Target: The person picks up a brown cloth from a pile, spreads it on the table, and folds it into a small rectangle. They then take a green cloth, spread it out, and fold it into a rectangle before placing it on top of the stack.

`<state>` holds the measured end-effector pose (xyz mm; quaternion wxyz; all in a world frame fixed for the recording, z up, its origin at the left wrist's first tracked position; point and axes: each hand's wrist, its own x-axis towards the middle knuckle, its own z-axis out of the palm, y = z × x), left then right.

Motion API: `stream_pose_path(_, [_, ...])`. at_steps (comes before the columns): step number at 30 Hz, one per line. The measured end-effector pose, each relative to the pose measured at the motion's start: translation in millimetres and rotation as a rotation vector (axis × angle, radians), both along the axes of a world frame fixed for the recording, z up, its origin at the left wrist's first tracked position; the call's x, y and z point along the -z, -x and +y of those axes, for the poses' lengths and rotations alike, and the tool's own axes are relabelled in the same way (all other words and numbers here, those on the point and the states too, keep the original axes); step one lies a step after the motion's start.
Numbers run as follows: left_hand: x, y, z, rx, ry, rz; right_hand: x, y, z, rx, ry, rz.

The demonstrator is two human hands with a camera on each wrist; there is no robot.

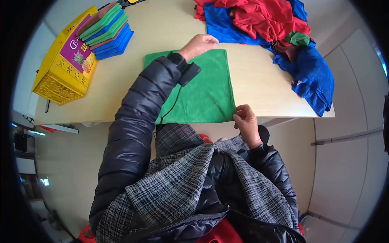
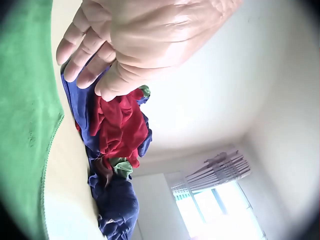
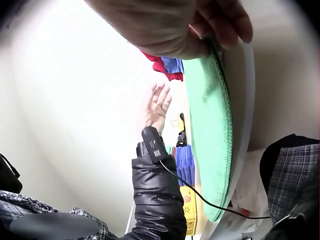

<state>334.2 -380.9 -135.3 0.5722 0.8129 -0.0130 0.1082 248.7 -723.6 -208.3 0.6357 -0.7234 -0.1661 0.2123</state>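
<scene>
A green cloth [image 1: 198, 91] lies spread flat at the table's front edge. My right hand [image 1: 248, 124] pinches its near right corner between thumb and fingers; in the right wrist view the cloth's stitched edge [image 3: 227, 115] runs down from that grip. Over the cloth's far edge is my left hand [image 1: 199, 45], holding nothing. Its fingers [image 2: 85, 57] are loosely extended in the left wrist view, above the tabletop. Beyond it lies a heap of crumpled red cloths [image 1: 263, 18] and blue cloths [image 1: 310, 77].
At the left stands a yellow basket [image 1: 67, 79] with a purple pineapple label. Beside it is a stack of folded cloths [image 1: 107, 32] in green, blue and brown. A thin black cable [image 1: 172, 107] hangs from the left wrist camera across the green cloth.
</scene>
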Motion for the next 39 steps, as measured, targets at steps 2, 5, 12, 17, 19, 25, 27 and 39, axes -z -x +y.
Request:
stream_pose_path(2, [-4,34,21,0.034,-0.119,0.086,-3,2,-4,0.009,0.015,0.004])
stream_pose_path(5, [7,104,51,-0.013,-0.220,0.066,-11,4,-5,0.011,0.044,-0.006])
stream_pose_path(12, [31,284,6,-0.305,-0.512,0.108,-17,-2,-10,0.010,0.113,-0.011])
stream_pose_path(17, [63,332,-37,-0.453,-0.872,0.044,-14,-8,-17,-0.048,0.161,-0.028])
stream_pose_path(19, [76,335,-45,-0.495,-0.919,0.033,-6,-15,-25,-0.046,0.231,-0.128])
stream_pose_path(25, [101,326,-41,-0.569,-1.095,-0.097,-31,4,-15,-0.001,0.446,-0.533])
stream_pose_path(27, [104,322,-38,-0.565,-1.081,-0.140,-42,15,5,-0.161,0.540,-0.995])
stream_pose_path(39, [92,338,-16,-0.577,-0.882,-0.288,-25,-17,4,-0.431,0.527,-1.065])
